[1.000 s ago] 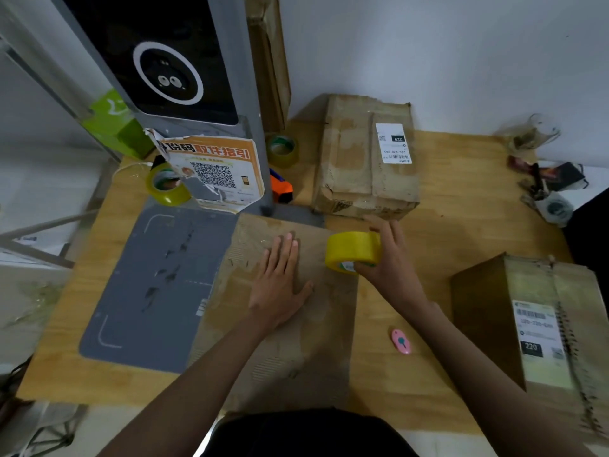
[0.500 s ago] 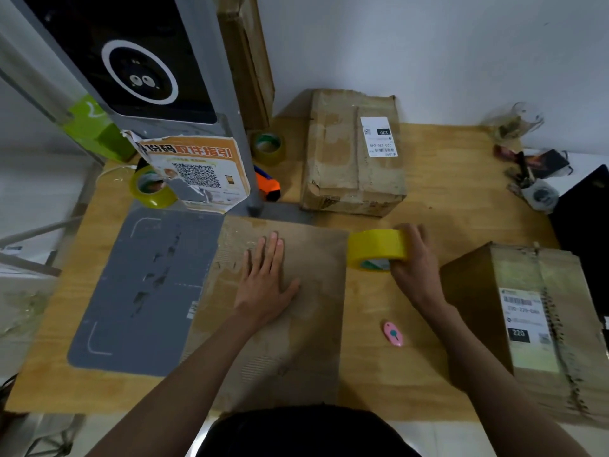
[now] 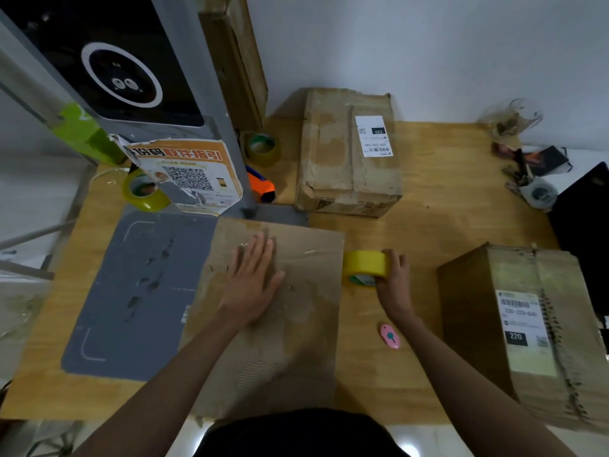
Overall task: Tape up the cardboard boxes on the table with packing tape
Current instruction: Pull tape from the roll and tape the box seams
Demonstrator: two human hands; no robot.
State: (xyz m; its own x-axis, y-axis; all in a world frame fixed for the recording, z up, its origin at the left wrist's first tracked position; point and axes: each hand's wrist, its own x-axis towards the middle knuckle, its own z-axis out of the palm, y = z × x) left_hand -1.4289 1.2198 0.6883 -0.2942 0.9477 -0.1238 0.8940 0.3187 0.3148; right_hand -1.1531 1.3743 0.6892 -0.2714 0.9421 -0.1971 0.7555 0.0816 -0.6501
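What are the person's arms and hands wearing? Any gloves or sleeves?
No gloves and no sleeves show. The left hand and right hand are bare, and both forearms are uncovered right down to the bottom of the picture. I can't make out any watch, ring or bracelet.

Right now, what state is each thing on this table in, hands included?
Left hand: flat, pressing on the middle box.
Right hand: gripping the yellow tape roll.
Yellow tape roll: on edge, just past the box's right edge.
Middle box: lying flat, top closed.
Far box: closed, labelled.
Right box: closed, labelled.
Pink cutter: lying untouched.
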